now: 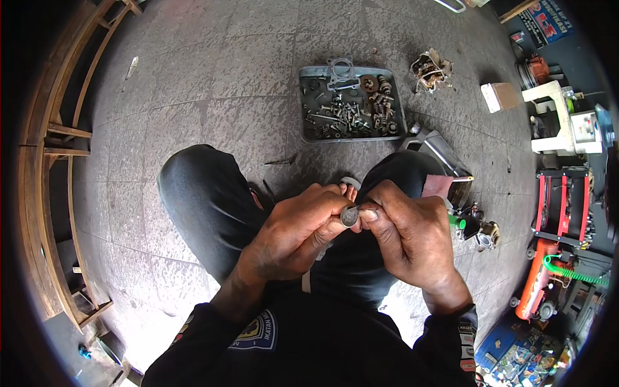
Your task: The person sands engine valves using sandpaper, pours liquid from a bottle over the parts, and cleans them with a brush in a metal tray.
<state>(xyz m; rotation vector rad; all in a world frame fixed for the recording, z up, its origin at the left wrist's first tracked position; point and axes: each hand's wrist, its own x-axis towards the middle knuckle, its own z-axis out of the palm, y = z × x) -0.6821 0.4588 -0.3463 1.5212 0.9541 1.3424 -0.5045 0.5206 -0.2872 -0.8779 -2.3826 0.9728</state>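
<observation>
Just above my lap, my left hand (300,226) is closed around a small round metal part (349,217). Its grey disc-like face with a paler rim points up at me, and the fingers hide the rest. My right hand (409,233) is closed too, thumb and forefinger pinched against the right side of that rim. Whatever lies between those fingertips is too small to make out. Ahead of my knees, a grey tray (302,103) holds bolts, gears, shafts and a flat metal gasket (342,74).
An engine casting (431,69) sits right of the tray. Beside my right knee are a grey metal housing (442,151), a pink cloth (437,186) and more engine parts (483,235). A wooden bench frame (61,155) runs along the left; a red rack (562,203) and orange tank (537,277) stand right.
</observation>
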